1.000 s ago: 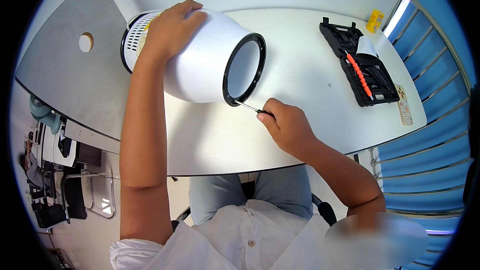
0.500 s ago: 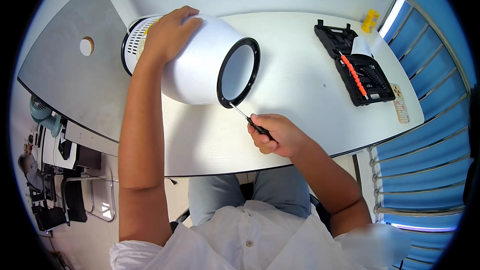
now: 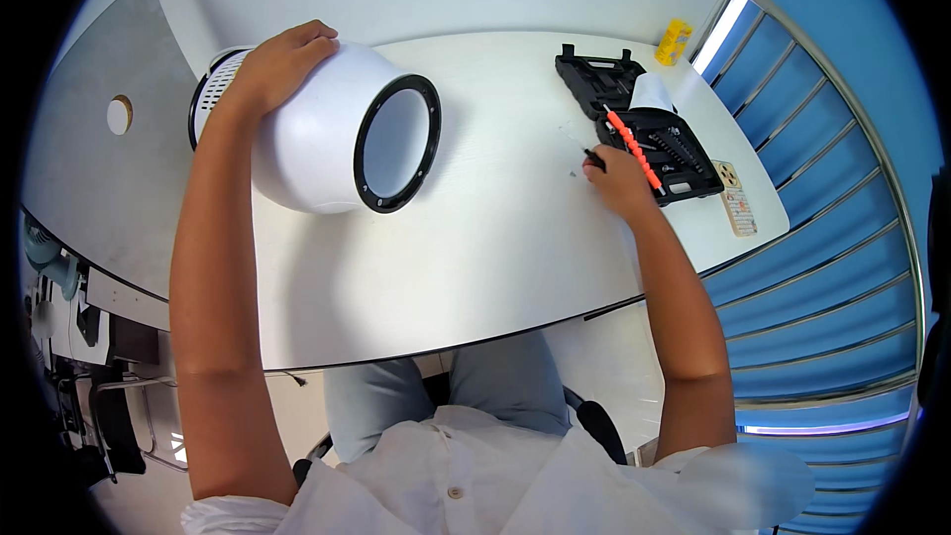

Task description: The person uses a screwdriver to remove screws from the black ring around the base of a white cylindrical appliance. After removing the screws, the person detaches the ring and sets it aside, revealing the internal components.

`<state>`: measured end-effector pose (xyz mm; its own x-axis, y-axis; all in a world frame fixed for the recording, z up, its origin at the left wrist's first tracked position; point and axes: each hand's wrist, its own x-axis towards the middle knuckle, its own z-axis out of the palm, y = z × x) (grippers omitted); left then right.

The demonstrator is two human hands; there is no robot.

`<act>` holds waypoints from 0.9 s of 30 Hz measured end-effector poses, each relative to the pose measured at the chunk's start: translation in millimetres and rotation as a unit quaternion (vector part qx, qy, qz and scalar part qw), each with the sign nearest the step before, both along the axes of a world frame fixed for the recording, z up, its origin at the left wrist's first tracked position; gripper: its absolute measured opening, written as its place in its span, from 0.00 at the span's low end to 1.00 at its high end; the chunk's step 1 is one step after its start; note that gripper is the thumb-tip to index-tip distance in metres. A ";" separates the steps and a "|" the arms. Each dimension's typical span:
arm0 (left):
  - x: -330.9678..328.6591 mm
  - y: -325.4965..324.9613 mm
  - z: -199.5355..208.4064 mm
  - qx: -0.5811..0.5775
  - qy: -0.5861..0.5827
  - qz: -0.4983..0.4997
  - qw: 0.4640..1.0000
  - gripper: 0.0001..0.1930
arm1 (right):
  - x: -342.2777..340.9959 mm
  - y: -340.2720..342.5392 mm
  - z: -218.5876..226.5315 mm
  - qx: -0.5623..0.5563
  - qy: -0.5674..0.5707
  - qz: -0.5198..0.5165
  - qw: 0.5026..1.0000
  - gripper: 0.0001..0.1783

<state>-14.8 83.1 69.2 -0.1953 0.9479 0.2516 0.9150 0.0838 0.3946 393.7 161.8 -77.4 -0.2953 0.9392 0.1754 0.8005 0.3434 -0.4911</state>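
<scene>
A rounded white appliance (image 3: 317, 129) lies on its side at the left of the white table. Its black-rimmed round end (image 3: 369, 186) faces right and toward me, with several small holes or screws around the rim. My left hand (image 3: 280, 71) is closed over its upper side, holding it. My right hand (image 3: 624, 183) grips a screwdriver (image 3: 594, 160) by its black handle. The thin shaft points away toward the upper left and is blurred. That hand is at the left edge of an open black tool case (image 3: 584, 79), away from the appliance. An orange flexible shaft (image 3: 635, 149) lies across the case.
On the right stand a yellow object (image 3: 674, 43) and, nearer, a beige remote control (image 3: 738, 208). A tiny dark piece (image 3: 572, 174) lies near my right hand. A grey tabletop (image 3: 109, 198) adjoins at left. A metal railing (image 3: 792, 282) runs along the right side.
My right hand has taken the screwdriver from the appliance's black rim over to the tool case on the right. My left hand stays on the appliance. The view has shifted right.
</scene>
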 end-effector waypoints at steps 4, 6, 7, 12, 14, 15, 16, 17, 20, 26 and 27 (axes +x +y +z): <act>-3.6 7.0 -1.6 -0.006 -0.004 -0.008 1.000 0.27 | -20.8 2.8 -6.1 0.000 -0.064 -0.047 0.997 0.12; -2.2 6.9 0.5 -0.009 -0.006 -0.004 1.000 0.27 | -25.3 0.7 -8.9 -0.012 -0.066 -0.047 0.997 0.11; -0.3 6.7 0.9 -0.015 -0.007 0.006 1.000 0.27 | -25.6 1.8 -11.9 -0.012 -0.072 -0.046 0.996 0.11; 8.9 3.9 2.7 -0.011 -0.008 0.012 1.000 0.27 | -25.7 5.7 -13.0 0.002 -0.079 -0.014 0.997 0.10; 7.9 3.1 2.1 -0.008 0.003 0.008 1.000 0.27 | -31.0 6.5 -7.2 -0.040 0.035 0.033 0.998 0.09; 7.1 2.8 1.9 -0.006 0.008 0.007 1.000 0.27 | -35.5 6.8 -2.5 -0.062 0.093 0.056 0.992 0.08; 5.3 2.5 1.3 -0.002 0.005 0.005 1.000 0.27 | -44.0 7.9 2.2 -0.108 0.190 0.085 0.972 0.08; 3.8 3.0 0.1 0.001 0.002 0.002 1.000 0.27 | -56.6 7.7 7.9 -0.153 0.285 0.111 0.940 0.08; 3.1 -0.9 0.2 0.005 -0.008 0.007 1.000 0.28 | -99.9 4.9 26.0 -0.211 0.428 0.211 0.853 0.07; 5.8 -7.9 -1.0 0.009 -0.026 0.018 0.999 0.28 | -161.1 -5.9 42.4 -0.183 0.494 0.308 0.792 0.06; 6.8 -9.8 -1.2 0.011 -0.029 0.021 0.999 0.28 | -164.8 -6.5 40.6 -0.169 0.488 0.302 0.801 0.06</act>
<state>-8.0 73.3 67.9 -0.2500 0.9326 0.2602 0.8863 0.1122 0.4493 229.0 155.3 -36.7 -0.5905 0.7192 0.3661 -0.2847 0.2388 -0.9284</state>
